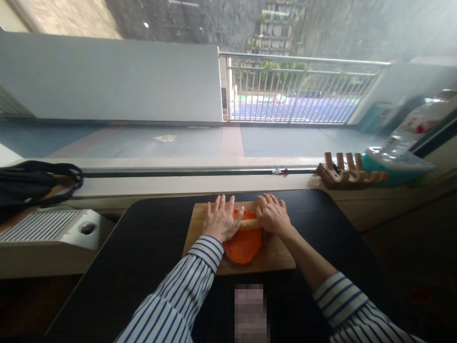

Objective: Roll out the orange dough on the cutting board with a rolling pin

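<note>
A flattened orange dough (243, 246) lies on a wooden board (274, 259) on a black table (143, 257). A wooden rolling pin (249, 223) lies across the dough's far part. My left hand (221, 219) presses flat on the pin's left end, fingers stretched forward. My right hand (273, 214) lies flat on its right end, fingers also extended. Both arms wear blue-and-white striped sleeves.
A wooden rack (344, 172) and a teal container (396, 169) stand on the window sill at the right. A black bag (34, 183) and a white ribbed appliance (53, 228) sit at the left. A window with a railing beyond runs along the far side.
</note>
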`<action>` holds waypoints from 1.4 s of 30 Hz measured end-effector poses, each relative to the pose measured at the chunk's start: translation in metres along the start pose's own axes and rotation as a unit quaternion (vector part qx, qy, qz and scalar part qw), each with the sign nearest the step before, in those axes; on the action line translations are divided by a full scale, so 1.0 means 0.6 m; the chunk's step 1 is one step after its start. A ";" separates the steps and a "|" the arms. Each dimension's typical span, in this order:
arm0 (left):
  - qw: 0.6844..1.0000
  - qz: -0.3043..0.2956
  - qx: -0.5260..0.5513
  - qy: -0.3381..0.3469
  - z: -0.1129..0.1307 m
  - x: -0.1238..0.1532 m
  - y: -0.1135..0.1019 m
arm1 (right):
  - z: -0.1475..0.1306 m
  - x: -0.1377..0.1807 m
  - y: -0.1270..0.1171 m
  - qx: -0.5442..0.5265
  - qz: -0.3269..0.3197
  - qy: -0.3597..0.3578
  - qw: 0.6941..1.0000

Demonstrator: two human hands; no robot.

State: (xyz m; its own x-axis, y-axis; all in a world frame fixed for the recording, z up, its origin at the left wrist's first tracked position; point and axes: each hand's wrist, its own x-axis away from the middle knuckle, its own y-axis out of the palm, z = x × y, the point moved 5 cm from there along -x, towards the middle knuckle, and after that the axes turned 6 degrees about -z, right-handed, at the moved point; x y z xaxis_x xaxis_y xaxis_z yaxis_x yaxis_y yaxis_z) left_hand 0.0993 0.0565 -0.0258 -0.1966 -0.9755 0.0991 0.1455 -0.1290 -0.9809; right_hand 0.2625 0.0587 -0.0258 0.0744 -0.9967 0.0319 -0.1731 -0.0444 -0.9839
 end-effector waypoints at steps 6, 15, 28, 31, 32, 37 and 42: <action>0.999 0.042 -0.015 0.020 0.006 0.011 -0.003 | -0.005 0.015 -0.006 0.006 0.038 -0.012 0.999; 0.995 0.080 -0.036 0.046 0.023 0.091 0.010 | -0.011 0.106 0.005 0.022 0.097 -0.036 0.994; 0.992 0.079 0.032 0.096 -0.034 0.176 0.005 | 0.009 0.179 0.023 -0.066 0.127 -0.173 0.974; 0.987 0.063 0.056 0.135 -0.047 0.182 0.000 | 0.016 0.181 0.027 -0.081 0.149 -0.211 0.963; 0.986 0.065 0.061 0.143 -0.049 0.182 -0.004 | 0.015 0.180 0.025 -0.082 0.151 -0.218 0.961; 0.987 0.090 0.059 0.121 -0.081 0.181 -0.029 | -0.024 0.163 0.003 -0.061 0.114 -0.237 0.963; 0.994 0.073 0.034 0.075 -0.131 0.182 -0.032 | -0.076 0.139 -0.007 -0.024 0.065 -0.251 0.966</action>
State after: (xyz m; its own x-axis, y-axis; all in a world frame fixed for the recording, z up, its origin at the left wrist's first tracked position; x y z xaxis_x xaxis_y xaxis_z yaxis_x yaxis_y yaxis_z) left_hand -0.0011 -0.0335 -0.0094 -0.3095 -0.9480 -0.0739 0.2469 -0.0051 -0.9690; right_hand 0.2244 -0.0276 -0.0110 0.5132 -0.8365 -0.1922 -0.2573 0.0637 -0.9642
